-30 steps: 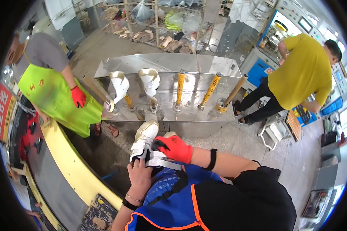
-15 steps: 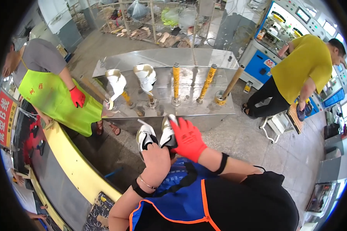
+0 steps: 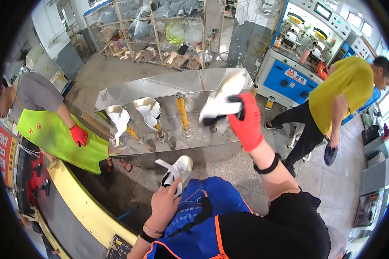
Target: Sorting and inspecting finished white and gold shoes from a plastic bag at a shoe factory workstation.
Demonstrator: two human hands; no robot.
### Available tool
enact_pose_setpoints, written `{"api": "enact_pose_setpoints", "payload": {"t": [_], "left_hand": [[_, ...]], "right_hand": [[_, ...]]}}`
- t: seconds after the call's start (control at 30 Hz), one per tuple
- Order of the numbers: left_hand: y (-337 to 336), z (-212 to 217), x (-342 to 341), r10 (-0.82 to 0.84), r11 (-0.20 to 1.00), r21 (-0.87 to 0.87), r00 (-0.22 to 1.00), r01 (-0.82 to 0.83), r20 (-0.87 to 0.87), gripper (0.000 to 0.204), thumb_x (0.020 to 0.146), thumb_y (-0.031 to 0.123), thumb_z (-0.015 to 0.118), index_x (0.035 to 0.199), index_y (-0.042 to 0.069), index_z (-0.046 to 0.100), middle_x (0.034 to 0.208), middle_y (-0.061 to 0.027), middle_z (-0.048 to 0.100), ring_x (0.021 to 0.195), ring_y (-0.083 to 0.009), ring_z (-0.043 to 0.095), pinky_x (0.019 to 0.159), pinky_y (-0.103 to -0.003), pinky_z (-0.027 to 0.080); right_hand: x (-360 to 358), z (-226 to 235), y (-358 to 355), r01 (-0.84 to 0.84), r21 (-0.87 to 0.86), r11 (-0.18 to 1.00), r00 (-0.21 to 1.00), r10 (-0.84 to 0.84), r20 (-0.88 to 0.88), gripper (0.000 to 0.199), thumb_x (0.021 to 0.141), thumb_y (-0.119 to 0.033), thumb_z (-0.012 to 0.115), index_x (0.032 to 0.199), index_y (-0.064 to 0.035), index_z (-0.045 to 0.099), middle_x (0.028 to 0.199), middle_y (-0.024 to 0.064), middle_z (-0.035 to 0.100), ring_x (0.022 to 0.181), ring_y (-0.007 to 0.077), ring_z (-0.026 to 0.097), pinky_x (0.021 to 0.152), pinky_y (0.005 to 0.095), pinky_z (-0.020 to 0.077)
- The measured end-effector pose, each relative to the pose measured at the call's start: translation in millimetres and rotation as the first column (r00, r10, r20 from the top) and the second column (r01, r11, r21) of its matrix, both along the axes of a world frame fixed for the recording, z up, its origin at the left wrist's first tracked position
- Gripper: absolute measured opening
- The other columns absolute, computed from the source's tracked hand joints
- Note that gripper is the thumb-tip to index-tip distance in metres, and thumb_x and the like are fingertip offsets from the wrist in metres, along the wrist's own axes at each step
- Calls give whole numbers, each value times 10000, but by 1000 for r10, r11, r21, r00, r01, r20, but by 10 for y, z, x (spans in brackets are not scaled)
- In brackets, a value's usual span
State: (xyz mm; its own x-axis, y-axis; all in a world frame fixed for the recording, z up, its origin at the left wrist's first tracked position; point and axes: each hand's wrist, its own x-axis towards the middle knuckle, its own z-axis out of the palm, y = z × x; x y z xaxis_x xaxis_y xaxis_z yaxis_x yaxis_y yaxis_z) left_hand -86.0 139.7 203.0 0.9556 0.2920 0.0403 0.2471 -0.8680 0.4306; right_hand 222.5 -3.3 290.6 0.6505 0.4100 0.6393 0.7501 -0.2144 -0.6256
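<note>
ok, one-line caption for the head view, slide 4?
Red-gloved right hand lifts a white shoe toward the metal rack; bare left hand holds a second white shoe.

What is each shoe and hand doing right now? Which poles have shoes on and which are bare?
right hand: red-gloved, raised, grip shut on a white shoe
left hand: bare, holding a second white shoe low
two left poles: white shoes fitted on
yellow pole: bare
</note>
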Motion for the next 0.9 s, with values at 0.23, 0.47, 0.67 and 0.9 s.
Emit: {"api": "enact_pose_setpoints", "payload": {"t": [0.23,0.47,0.67,0.9], "left_hand": [[25,-92,-185,300,945,-166,950,-282,90,513,660,133,828,1092,75,558,858,-104,603,744,-278,629,646,-386,509],[171,287,-38,147,872,456,984,-178,104,139,726,186,654,805,112,566,783,-43,543,823,-218,575,656,-349,463],[-27,351,144,-100,844,535,989,26,110,67,768,182,585,801,131,556,801,-29,509,764,-184,537,602,-304,423],[-75,304,235,-312,827,514,947,227,84,64,758,181,582,783,145,536,817,-32,489,768,-170,530,603,-293,406]], "right_hand": [[871,-1140,300,196,-486,852,897,44,439,322,757,-37,601,1074,-63,548,1093,143,539,1031,338,543,870,421,490],[-105,-671,635,3,-781,625,956,227,185,592,792,-333,707,1271,-49,506,1238,192,506,1105,356,548,928,433,463],[-1058,-945,1033,-794,-400,457,601,495,-627,1044,693,-436,785,1516,-101,237,1459,318,309,1308,455,413,1067,438,384],[-1237,-1110,1023,-635,-660,403,761,476,-441,883,750,-402,741,1467,-105,319,1522,300,231,1347,434,380,1064,463,380]]}}
